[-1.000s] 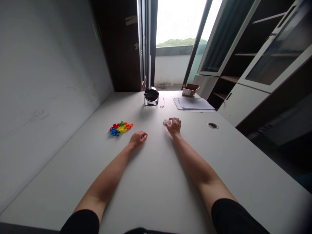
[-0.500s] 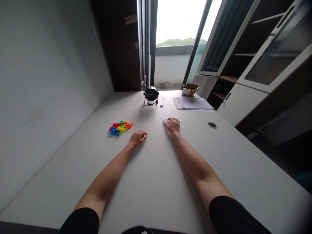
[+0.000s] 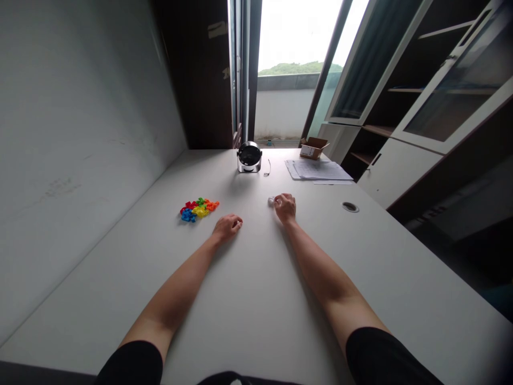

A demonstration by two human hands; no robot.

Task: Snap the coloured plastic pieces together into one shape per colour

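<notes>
fingers of my right hand (image 3: pixel 285 208) now curl tighter, white pieces (image 3: pixel 271 201) at ten o'clock; perhaps pinching, i can't tell.

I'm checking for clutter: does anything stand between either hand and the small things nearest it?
Nothing visible does. The right hand is at the small whitish item, partly hiding it. Between the left hand and the colourful pieces, only white tabletop shows.

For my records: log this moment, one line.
right hand: at small white pieces | left hand: on white tabletop, near multicoloured plastic pieces
</notes>
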